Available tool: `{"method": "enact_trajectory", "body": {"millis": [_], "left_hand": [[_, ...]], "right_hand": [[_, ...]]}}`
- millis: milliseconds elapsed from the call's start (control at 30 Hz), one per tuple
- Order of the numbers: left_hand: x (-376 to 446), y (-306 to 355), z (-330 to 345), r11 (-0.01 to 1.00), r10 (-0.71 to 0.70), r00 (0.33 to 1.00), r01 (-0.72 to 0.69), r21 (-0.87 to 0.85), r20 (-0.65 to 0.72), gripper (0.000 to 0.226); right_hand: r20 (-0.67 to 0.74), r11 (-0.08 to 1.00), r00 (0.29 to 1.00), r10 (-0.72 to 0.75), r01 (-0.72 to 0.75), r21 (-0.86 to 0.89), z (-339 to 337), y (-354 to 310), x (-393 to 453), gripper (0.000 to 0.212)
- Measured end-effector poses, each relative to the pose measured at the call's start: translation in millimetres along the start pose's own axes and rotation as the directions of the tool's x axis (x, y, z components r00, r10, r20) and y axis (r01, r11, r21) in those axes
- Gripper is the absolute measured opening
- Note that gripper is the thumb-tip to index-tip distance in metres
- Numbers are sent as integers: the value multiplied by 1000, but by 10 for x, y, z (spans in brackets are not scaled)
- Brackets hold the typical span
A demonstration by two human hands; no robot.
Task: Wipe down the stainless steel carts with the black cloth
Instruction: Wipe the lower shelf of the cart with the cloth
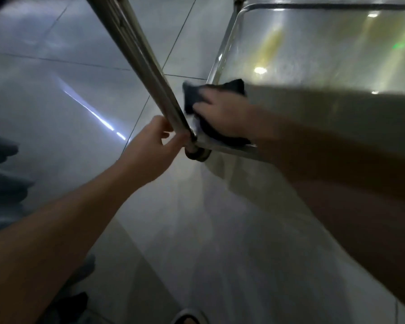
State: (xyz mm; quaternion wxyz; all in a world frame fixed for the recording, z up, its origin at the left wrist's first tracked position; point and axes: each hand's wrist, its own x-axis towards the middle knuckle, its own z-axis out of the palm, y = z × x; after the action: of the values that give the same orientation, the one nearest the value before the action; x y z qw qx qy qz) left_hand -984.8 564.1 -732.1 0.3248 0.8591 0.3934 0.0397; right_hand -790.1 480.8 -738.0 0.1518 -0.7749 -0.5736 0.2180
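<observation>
Right hand (222, 115) flat on black cloth (198, 99), fingers straight, pressing it onto near-left corner of steel cart shelf (313, 50), left hand (150, 148) curled round cart upright post (136, 50) just above caster (197, 154), tiled floor (56, 90) below

Count: 1 steel cart (313, 43), 1 black cloth (197, 97), 2 hands – left hand (150, 146), right hand (222, 115); 1 upright post (140, 54), 1 caster (195, 154).
</observation>
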Motion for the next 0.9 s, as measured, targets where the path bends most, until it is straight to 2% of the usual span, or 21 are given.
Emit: {"method": "enact_trajectory", "body": {"millis": [33, 100, 233, 300, 333, 400, 467, 567, 667, 767, 900], "left_hand": [[42, 44, -6, 995, 2, 999, -6, -96, -34, 30], [109, 141, 12, 972, 13, 994, -38, -231, -108, 13], [228, 228, 118, 930, 26, 977, -101, -353, -211, 12], [298, 215, 161, 871, -25, 982, -70, -486, -187, 6], [323, 210, 187, 834, -33, 986, -61, -548, -161, 10], [364, 198, 234, 775, -38, 989, -62, -628, -145, 15], [377, 185, 267, 770, -41, 985, -76, -634, -167, 10], [372, 173, 287, 766, -23, 983, -100, -635, -183, 7], [373, 194, 274, 738, -14, 984, -110, -666, -177, 20], [393, 201, 270, 739, 7, 986, -117, -664, -166, 22], [397, 190, 264, 759, 29, 986, -128, -638, -163, 12]], "right_hand": [[81, 993, 996, -28, 37, -112, 154, -48, 43, 45], [95, 974, 994, -54, 73, -214, 354, -54, 55, 58], [45, 971, 994, -98, 105, -216, 484, 202, -268, 51], [10, 962, 994, -105, 104, -252, 467, 430, -605, 51], [-17, 957, 996, -87, 79, -278, 437, 574, -766, 53], [-40, 969, 998, 53, -61, -239, 289, 867, -928, 64], [-70, 960, 979, 194, -204, -193, 145, 1121, -832, 71], [-139, 923, 932, 334, -353, -151, -57, 1271, -305, 72], [-166, 886, 885, 436, -454, -93, -109, 1094, 336, 73], [-121, 938, 946, 302, -317, -136, 46, 669, 555, 75], [-38, 979, 998, 47, -54, -197, 319, 402, -29, 72]]}}
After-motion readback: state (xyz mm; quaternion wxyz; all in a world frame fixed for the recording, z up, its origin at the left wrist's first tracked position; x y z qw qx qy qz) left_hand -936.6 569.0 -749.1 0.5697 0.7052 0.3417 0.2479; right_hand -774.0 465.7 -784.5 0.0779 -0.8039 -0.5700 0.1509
